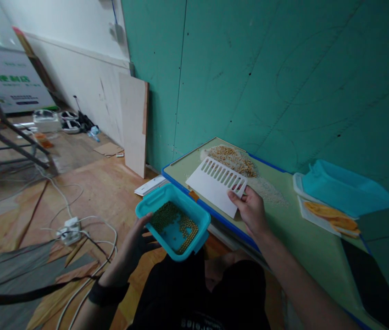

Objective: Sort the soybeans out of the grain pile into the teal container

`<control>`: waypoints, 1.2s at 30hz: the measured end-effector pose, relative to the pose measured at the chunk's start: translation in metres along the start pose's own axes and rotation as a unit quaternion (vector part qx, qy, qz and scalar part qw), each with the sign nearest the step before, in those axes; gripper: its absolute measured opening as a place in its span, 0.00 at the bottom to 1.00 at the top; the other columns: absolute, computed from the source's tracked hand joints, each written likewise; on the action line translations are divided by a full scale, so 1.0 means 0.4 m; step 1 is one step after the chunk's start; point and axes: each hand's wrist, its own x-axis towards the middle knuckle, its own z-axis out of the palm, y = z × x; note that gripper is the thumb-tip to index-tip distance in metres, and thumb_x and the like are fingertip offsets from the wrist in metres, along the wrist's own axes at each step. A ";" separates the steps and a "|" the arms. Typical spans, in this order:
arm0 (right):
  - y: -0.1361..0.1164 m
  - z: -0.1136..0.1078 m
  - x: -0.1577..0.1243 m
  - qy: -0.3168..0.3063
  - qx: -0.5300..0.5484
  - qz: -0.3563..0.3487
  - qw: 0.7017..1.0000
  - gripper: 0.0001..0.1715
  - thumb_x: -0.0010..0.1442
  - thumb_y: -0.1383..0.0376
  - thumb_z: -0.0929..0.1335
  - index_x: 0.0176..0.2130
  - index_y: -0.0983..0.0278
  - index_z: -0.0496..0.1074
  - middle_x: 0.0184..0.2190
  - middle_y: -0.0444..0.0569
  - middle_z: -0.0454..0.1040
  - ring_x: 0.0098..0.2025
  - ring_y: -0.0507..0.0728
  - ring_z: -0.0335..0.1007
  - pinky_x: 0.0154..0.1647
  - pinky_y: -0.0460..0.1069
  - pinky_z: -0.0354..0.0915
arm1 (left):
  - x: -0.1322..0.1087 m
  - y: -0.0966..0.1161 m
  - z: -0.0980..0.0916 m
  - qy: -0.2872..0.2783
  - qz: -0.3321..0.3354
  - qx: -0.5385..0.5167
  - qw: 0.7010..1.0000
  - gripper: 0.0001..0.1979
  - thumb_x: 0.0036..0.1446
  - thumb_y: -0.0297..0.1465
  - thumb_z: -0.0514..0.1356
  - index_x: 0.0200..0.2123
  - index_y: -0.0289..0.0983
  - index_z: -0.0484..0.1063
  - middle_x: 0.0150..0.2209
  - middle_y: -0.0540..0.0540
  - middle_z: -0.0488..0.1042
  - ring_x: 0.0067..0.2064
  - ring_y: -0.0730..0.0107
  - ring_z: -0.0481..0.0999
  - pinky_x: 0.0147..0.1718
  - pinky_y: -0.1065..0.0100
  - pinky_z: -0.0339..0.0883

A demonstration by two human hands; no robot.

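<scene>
While the left hand (136, 243) grips the turquoise tub (205, 225) by its left end, thumb at the rim, the right hand (253, 211) pinches the white slotted sheet (208, 185) near its right end, thumb on top and fingers behind. The tub is just off the near edge of the worktop (296, 233), close to its near left corner; the sheet is inside that edge, slots toward the heap of beans and pale grains (230, 158) by the far left corner. A level tub seems wise, since its green beans (167, 215) and yellow beans (190, 231) lie loose and could roll. Pinched at one end only, the sheet may twist, so light, even pressure would suit, with fingers clear of the slots. Whether its slotted side touches the heap is hard to tell from this angle.
</scene>
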 end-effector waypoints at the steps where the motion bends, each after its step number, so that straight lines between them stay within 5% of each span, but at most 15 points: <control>1: 0.001 0.001 0.000 -0.002 0.002 0.002 1.000 0.32 0.43 0.44 0.82 0.40 0.60 0.78 0.32 0.51 0.85 0.33 0.64 0.82 0.37 0.56 0.77 | 0.003 -0.003 -0.003 -0.004 0.004 -0.002 1.000 0.31 0.53 0.50 0.73 0.56 0.44 0.76 0.39 0.43 0.82 0.40 0.46 0.86 0.39 0.50 0.82; 16: -0.005 0.019 -0.012 -0.022 0.023 0.008 0.999 0.35 0.42 0.45 0.83 0.41 0.63 0.78 0.31 0.52 0.85 0.31 0.62 0.82 0.33 0.53 0.76 | -0.031 0.006 0.021 -0.005 0.021 0.005 1.000 0.26 0.59 0.47 0.70 0.57 0.42 0.76 0.42 0.41 0.83 0.40 0.49 0.86 0.37 0.54 0.83; 21: -0.014 -0.024 0.000 0.012 0.022 -0.002 1.000 0.36 0.41 0.45 0.83 0.42 0.63 0.78 0.32 0.51 0.85 0.32 0.61 0.81 0.34 0.53 0.75 | -0.043 0.005 0.033 0.004 0.028 0.001 1.000 0.22 0.61 0.44 0.68 0.55 0.43 0.77 0.36 0.44 0.81 0.36 0.52 0.86 0.33 0.57 0.81; 26: -0.015 -0.077 0.009 0.049 0.008 -0.003 0.999 0.38 0.40 0.45 0.84 0.43 0.64 0.77 0.33 0.52 0.85 0.33 0.61 0.81 0.35 0.53 0.75 | -0.051 0.003 0.043 -0.029 0.017 0.012 0.999 0.27 0.60 0.47 0.68 0.57 0.39 0.75 0.41 0.41 0.84 0.39 0.48 0.87 0.36 0.55 0.82; 36: -0.019 -0.075 -0.015 0.042 0.014 0.025 0.999 0.38 0.37 0.46 0.84 0.41 0.63 0.77 0.29 0.50 0.83 0.30 0.61 0.80 0.32 0.53 0.74 | -0.079 0.015 0.059 -0.010 0.031 0.031 0.999 0.22 0.61 0.47 0.67 0.53 0.40 0.75 0.36 0.44 0.84 0.36 0.50 0.87 0.33 0.56 0.82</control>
